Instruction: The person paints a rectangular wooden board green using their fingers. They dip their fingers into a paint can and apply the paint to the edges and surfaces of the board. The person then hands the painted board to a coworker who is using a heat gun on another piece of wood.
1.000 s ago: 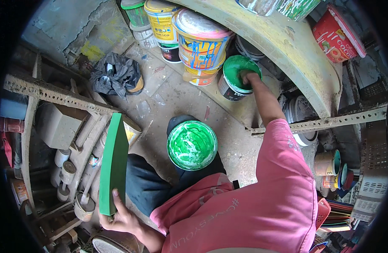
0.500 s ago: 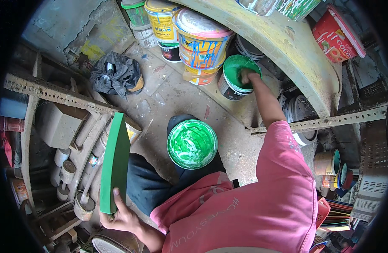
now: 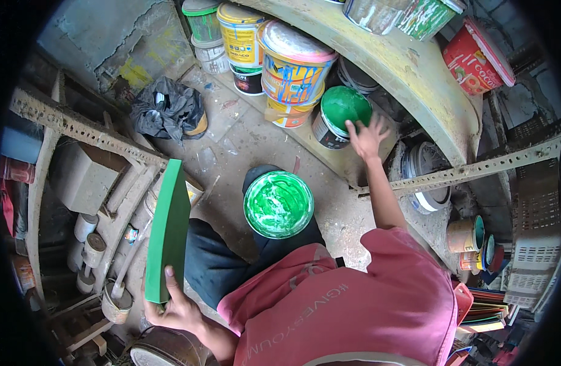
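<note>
One green slab (image 3: 168, 229) is gripped by the left hand (image 3: 175, 310). The right hand (image 3: 367, 138), fingers spread wide, is held at one green-lined bucket's (image 3: 329, 134) rim; one paint-smeared tub (image 3: 251, 221) is positioned near two legs (image 3: 208, 262).

Grn slab (image 3: 169, 232) held L, open grn-lined bucket (image 3: 338, 116) upper R.

A crumpled black plastic bag (image 3: 166, 110) lies near a peeling blue-grey wall (image 3: 91, 33). A round yellow bucket (image 3: 294, 72) with a pale lid (blue paint streaks its side) stands on another yellow bucket (image 3: 287, 114); a red tapered bucket (image 3: 472, 58) shows upper right.
</note>
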Tool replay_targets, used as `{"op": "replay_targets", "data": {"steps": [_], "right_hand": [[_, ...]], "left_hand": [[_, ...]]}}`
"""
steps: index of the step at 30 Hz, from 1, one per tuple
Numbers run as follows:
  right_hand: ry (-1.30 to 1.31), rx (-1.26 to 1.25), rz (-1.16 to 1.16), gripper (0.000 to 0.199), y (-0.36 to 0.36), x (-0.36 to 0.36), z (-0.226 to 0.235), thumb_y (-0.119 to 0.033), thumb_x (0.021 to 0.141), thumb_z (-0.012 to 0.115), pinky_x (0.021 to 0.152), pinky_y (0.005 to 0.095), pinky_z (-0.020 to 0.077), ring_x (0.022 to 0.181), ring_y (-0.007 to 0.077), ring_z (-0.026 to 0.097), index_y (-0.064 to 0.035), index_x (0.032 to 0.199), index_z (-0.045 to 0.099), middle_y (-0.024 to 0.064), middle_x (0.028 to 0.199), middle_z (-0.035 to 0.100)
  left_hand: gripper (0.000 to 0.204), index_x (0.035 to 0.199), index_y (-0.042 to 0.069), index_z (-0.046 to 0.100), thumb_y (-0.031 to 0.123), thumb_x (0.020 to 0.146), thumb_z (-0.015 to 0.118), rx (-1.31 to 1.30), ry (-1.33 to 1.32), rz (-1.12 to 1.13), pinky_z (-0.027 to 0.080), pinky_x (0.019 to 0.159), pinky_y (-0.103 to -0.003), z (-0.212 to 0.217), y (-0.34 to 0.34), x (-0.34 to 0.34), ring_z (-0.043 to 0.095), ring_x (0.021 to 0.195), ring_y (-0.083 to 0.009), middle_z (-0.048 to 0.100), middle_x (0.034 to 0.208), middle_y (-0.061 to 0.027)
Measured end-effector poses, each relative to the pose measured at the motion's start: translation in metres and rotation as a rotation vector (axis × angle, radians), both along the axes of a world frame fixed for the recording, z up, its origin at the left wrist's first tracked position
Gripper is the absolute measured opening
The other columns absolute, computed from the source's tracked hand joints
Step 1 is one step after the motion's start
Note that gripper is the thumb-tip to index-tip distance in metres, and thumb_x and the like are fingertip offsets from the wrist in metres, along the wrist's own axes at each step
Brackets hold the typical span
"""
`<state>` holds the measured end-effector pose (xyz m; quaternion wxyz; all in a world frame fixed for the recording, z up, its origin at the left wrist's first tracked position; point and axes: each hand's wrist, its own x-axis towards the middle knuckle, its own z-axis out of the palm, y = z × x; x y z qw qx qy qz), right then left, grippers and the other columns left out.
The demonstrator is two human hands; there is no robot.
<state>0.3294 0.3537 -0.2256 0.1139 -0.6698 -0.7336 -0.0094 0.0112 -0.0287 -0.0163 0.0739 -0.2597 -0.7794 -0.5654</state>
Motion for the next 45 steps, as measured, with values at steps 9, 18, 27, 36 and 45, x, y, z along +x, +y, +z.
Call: {"op": "replay_targets", "data": {"steps": [9, 18, 27, 36, 45], "right_hand": [[-0.008, 0.085, 0.013, 0.062, -0.015, -0.002, 0.007, -0.063, 0.088, 0.043, 0.103, 0.0724, 0.0001, 0.143, 0.0403, 0.001, -0.0128, 0.116, 0.066, 0.0223, 0.154, 0.016], [-0.038, 0.014, -0.019, 0.062, -0.024, 0.000, 0.007, -0.065, 0.087, 0.043, 0.103, 0.0717, -0.0055, 0.144, 0.0408, -0.006, -0.0167, 0.121, 0.063, 0.0201, 0.156, 0.006], [0.045, 0.066, -0.041, 0.071, -0.022, -0.003, 0.005, -0.070, 0.086, 0.037, 0.104, 0.0703, -0.0072, 0.144, 0.0379, -0.009, -0.0162, 0.125, 0.061, 0.0184, 0.157, 0.003], [0.033, 0.004, -0.054, 0.073, -0.021, 0.000, 0.017, -0.073, 0.083, 0.038, 0.105, 0.0685, -0.0113, 0.144, 0.0356, -0.011, -0.0161, 0.121, 0.065, 0.0203, 0.156, 0.005], [-0.096, -0.087, -0.043, 0.071, -0.022, 0.007, 0.011, -0.070, 0.086, 0.038, 0.104, 0.0690, -0.0108, 0.144, 0.0404, -0.004, -0.0178, 0.130, 0.058, 0.0243, 0.155, 0.009]], "left_hand": [[0.020, 0.099, -0.011, 0.065, -0.001, 0.082, 0.069, 0.037, 0.010, -0.001, 0.050, 0.075, -0.030, -0.002, -0.003, -0.005, 0.063, 0.077, -0.0179, 0.068, 0.089, -0.0151], [0.022, 0.100, -0.012, 0.064, -0.002, 0.081, 0.070, 0.025, -0.033, 0.006, 0.051, 0.078, -0.031, -0.001, -0.014, -0.007, 0.065, 0.081, -0.0194, 0.069, 0.092, -0.0170], [0.023, 0.100, -0.011, 0.065, -0.002, 0.080, 0.070, 0.020, -0.022, 0.014, 0.051, 0.076, -0.031, 0.001, -0.016, -0.010, 0.064, 0.079, -0.0188, 0.069, 0.091, -0.0169], [0.023, 0.101, -0.010, 0.065, -0.002, 0.080, 0.070, 0.051, -0.002, -0.002, 0.051, 0.075, -0.029, 0.000, -0.011, -0.015, 0.064, 0.078, -0.0179, 0.069, 0.089, -0.0158], [0.022, 0.100, -0.010, 0.065, -0.003, 0.080, 0.070, 0.031, -0.031, -0.013, 0.051, 0.075, -0.029, 0.001, -0.015, -0.012, 0.064, 0.079, -0.0178, 0.069, 0.089, -0.0156]]}}
